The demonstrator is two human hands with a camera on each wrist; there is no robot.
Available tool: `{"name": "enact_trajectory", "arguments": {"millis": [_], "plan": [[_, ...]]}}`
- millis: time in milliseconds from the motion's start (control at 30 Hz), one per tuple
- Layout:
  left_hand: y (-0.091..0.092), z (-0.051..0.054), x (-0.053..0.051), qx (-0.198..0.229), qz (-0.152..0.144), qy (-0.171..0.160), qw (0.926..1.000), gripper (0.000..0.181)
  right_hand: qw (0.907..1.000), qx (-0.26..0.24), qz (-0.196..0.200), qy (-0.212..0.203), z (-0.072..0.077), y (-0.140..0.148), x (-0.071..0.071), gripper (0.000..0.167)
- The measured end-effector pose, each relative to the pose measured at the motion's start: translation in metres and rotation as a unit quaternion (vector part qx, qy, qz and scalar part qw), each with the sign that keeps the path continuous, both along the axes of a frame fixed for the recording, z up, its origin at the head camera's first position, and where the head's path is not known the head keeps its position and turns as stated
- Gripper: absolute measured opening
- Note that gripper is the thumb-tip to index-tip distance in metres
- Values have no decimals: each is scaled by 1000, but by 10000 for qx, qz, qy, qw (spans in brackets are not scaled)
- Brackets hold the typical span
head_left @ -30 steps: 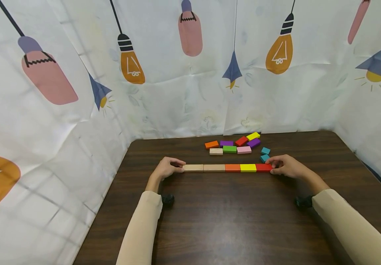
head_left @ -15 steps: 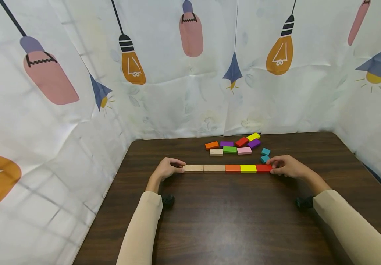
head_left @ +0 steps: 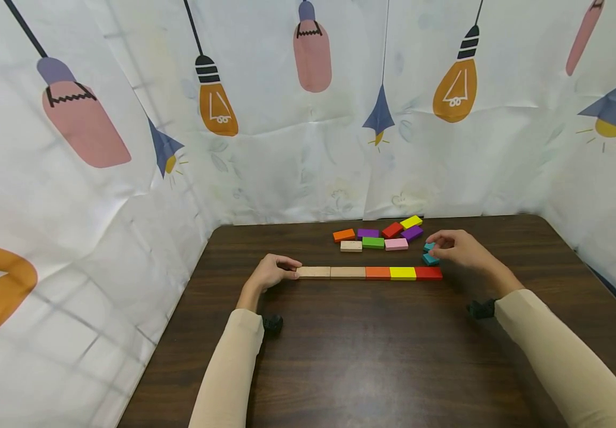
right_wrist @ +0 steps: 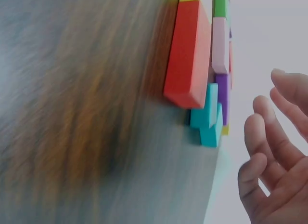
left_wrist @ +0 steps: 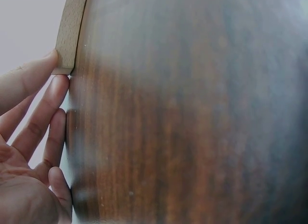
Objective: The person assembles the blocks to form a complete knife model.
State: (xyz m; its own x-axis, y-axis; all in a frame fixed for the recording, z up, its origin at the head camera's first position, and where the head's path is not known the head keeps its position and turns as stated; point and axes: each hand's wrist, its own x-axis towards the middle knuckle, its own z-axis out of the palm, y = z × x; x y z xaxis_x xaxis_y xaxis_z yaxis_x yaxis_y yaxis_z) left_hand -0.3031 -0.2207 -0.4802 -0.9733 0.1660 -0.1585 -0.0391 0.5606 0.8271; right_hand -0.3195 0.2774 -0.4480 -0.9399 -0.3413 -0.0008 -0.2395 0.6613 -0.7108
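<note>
A straight row of blocks lies on the table: two plain wooden blocks [head_left: 348, 273], an orange block [head_left: 377, 273], a yellow block [head_left: 402, 273] and a red block [head_left: 428, 273]. At the row's left end my left hand [head_left: 272, 272] pinches the outermost wooden block [left_wrist: 72, 31] with thumb and index finger; the other fingers hang loosely below. My right hand [head_left: 460, 246] hovers over two small teal blocks [head_left: 430, 259], behind the red end. Its fingers are spread and relaxed with nothing between them in the right wrist view, and the farther teal block is partly covered by them.
Behind the row lie loose blocks: orange [head_left: 343, 235], wooden [head_left: 351, 246], green [head_left: 373, 242], pink [head_left: 396, 244], purple [head_left: 368, 233], red [head_left: 392, 230] and yellow [head_left: 411, 222]. A patterned curtain [head_left: 265, 178] hangs along the table's [head_left: 361, 345] back edge.
My right hand has let go of the red block's end, lifted, and moved back over the teal blocks. The left hand and the row of blocks stay in place.
</note>
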Motion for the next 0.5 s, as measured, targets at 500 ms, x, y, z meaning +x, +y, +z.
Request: {"name": "enact_trajectory", "arguments": {"millis": [500], "plan": [[1, 1, 0, -11, -18, -12, 10000, 24, 9978, 643, 149, -79, -14, -36, -41, 48]]}}
